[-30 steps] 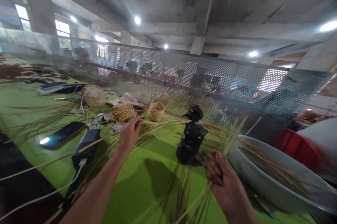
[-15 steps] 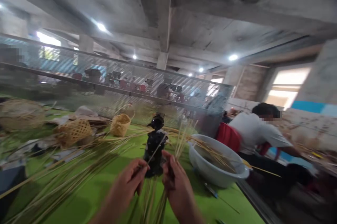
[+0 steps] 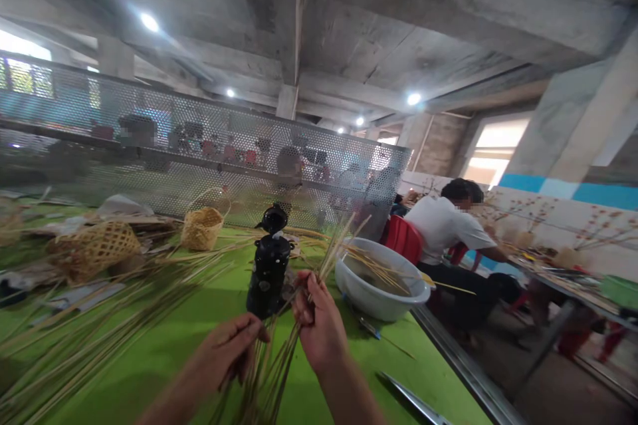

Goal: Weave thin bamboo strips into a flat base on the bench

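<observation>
My right hand [image 3: 319,325] is closed around a bundle of thin bamboo strips [image 3: 272,365] that fan up past its fingers toward the basin. My left hand [image 3: 224,355] grips the same bundle lower down, fingers curled round the strips. Both hands are low in the middle of the view over the green table [image 3: 169,345]. A black bottle [image 3: 269,265] stands upright just behind the hands.
A pale basin [image 3: 381,282] with strips in it sits at the right. Small woven baskets [image 3: 202,227] and loose strips [image 3: 100,325] lie on the left. A perforated metal screen [image 3: 199,152] backs the table. A seated person [image 3: 448,229] is at the right.
The view has swung to the right. My left hand left the strips at the far left and came in to grip the bundle beside my right hand.
</observation>
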A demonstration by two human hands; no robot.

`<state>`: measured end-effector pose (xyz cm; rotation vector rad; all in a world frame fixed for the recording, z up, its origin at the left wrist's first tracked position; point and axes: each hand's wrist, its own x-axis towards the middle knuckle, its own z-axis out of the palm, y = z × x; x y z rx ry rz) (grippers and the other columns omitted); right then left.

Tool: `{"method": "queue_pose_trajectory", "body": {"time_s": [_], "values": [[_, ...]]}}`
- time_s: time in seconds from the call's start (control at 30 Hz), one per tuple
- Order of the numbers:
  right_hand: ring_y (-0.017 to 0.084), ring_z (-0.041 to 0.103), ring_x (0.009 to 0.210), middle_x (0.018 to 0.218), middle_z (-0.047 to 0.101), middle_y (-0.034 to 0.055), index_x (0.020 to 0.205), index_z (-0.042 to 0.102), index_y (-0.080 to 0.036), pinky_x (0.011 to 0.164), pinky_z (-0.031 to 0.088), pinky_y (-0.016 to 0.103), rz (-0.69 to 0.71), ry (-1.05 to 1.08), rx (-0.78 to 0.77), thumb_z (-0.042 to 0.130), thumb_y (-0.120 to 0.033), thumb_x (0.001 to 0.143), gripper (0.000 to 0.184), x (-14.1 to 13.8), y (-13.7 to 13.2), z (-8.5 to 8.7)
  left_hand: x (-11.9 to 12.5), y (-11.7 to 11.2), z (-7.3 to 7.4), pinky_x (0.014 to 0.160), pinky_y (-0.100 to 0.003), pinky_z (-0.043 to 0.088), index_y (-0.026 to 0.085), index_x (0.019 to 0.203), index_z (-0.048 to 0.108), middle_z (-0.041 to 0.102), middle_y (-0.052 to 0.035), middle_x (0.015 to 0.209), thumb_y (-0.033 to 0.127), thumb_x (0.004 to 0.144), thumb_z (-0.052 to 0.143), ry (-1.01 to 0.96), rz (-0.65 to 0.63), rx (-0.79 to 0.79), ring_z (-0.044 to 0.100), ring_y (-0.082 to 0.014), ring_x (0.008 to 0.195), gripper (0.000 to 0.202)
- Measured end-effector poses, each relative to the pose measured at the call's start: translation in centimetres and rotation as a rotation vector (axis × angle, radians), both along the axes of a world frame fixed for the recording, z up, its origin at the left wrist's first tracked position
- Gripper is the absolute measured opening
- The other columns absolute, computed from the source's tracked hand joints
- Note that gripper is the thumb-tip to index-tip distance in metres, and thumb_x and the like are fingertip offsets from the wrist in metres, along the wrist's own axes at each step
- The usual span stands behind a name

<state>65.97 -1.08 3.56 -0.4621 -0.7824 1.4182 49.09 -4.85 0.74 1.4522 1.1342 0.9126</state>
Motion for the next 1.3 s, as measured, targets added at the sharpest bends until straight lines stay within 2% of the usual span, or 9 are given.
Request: {"method": "queue_pose_trajectory", "body": {"time_s": [0.07, 0.17, 0.43, 0.5, 0.67, 0.83, 0.93, 1.07, 1.3], "values": [[0.002, 0.019, 0.042, 0.076, 0.06, -0.0038, 0.087, 0.063, -0.02, 0.041, 0.017, 0.019, 0.007, 0.029, 0.001, 0.08, -0.042, 0.072, 0.032, 0.4, 0.2, 0.1, -0.6, -0.1, 0.4, 0.044, -0.022, 0.02, 0.018, 0.089, 0.063, 0.041, 0.0074, 0.049, 0.078, 0.074, 0.05, 0.009, -0.029, -0.056, 0.029, -0.0088, 0.043, 0.063], [0.003, 0.021, 0.041, 0.064, 0.053, -0.0073, 0.088, 0.061, -0.021, 0.041, 0.015, 0.018, 0.014, 0.066, -0.05, 0.081, -0.044, 0.071, 0.035, 1.0, 0.5, 0.2, -1.8, -0.2, 0.8, 0.047, -0.022, 0.019, 0.017, 0.089, 0.065, 0.037, 0.0083, 0.052, 0.07, 0.078, 0.054, 0.017, -0.062, -0.072, 0.026, -0.0083, 0.048, 0.055], [0.002, 0.026, 0.042, 0.06, 0.045, -0.0101, 0.09, 0.063, -0.018, 0.043, 0.024, 0.017, -0.042, 0.077, -0.048, 0.085, -0.039, 0.067, 0.037, 2.7, 1.0, 0.6, -4.8, 0.6, 1.1, 0.049, -0.023, 0.017, 0.015, 0.091, 0.066, 0.028, 0.0098, 0.056, 0.062, 0.078, 0.062, -0.023, -0.042, -0.043, 0.021, -0.0078, 0.05, 0.05], [0.002, 0.024, 0.041, 0.06, 0.045, -0.01, 0.089, 0.063, -0.019, 0.042, 0.022, 0.017, -0.043, 0.036, -0.048, 0.084, -0.041, 0.068, 0.037, 2.6, 1.0, 0.6, -4.7, 0.5, 1.2, 0.049, -0.023, 0.019, 0.014, 0.093, 0.067, 0.031, 0.0089, 0.058, 0.063, 0.079, 0.061, 0.004, -0.041, -0.027, 0.024, -0.0082, 0.051, 0.051], [0.002, 0.021, 0.041, 0.062, 0.047, -0.0087, 0.091, 0.065, -0.019, 0.041, 0.018, 0.018, -0.023, -0.018, -0.039, 0.083, -0.044, 0.07, 0.037, 1.9, 0.9, 0.2, -3.5, -0.1, 1.5, 0.054, -0.022, 0.026, 0.018, 0.094, 0.071, 0.046, 0.0043, 0.066, 0.061, 0.083, 0.056, 0.179, -0.146, 0.014, 0.036, -0.011, 0.06, 0.046], [0.002, 0.021, 0.042, 0.062, 0.05, -0.0069, 0.096, 0.068, -0.02, 0.041, 0.016, 0.017, 0.011, -0.053, -0.022, 0.08, -0.048, 0.072, 0.038, 1.2, 0.6, 0.0, -2.8, 0.2, 0.0, 0.066, -0.024, 0.037, 0.018, 0.081, 0.064, 0.058, 0.0013, 0.074, 0.05, 0.078, 0.063, 0.179, -0.232, 0.072, 0.049, -0.0148, 0.071, 0.032], [0.002, 0.02, 0.042, 0.062, 0.051, -0.0067, 0.1, 0.068, -0.021, 0.041, 0.016, 0.017, 0.034, -0.049, -0.008, 0.079, -0.048, 0.075, 0.038, 1.1, 0.6, 0.0, -2.7, 0.6, -0.9, 0.065, -0.025, 0.037, 0.018, 0.08, 0.062, 0.057, 0.001, 0.074, 0.05, 0.08, 0.061, 0.212, -0.269, 0.096, 0.05, -0.015, 0.07, 0.031], [0.001, 0.018, 0.043, 0.065, 0.052, -0.006, 0.101, 0.069, -0.021, 0.041, 0.015, 0.016, 0.056, -0.029, -0.006, 0.079, -0.046, 0.076, 0.037, 0.9, 0.7, 0.0, -2.1, 0.4, -1.3, 0.065, -0.024, 0.037, 0.019, 0.079, 0.058, 0.054, 0.0024, 0.073, 0.043, 0.081, 0.06, 0.211, -0.318, 0.115, 0.047, -0.0139, 0.07, 0.024], [0.002, 0.018, 0.044, 0.069, 0.055, -0.0034, 0.104, 0.071, -0.021, 0.042, 0.013, 0.017, 0.072, -0.02, -0.012, 0.078, -0.048, 0.076, 0.039, 0.6, 0.4, -0.1, -1.5, 0.3, -1.8, 0.064, -0.025, 0.035, 0.02, 0.075, 0.054, 0.05, 0.003, 0.071, 0.033, 0.077, 0.058, 0.241, -0.285, 0.167, 0.045, -0.0146, 0.069, 0.014]]}}
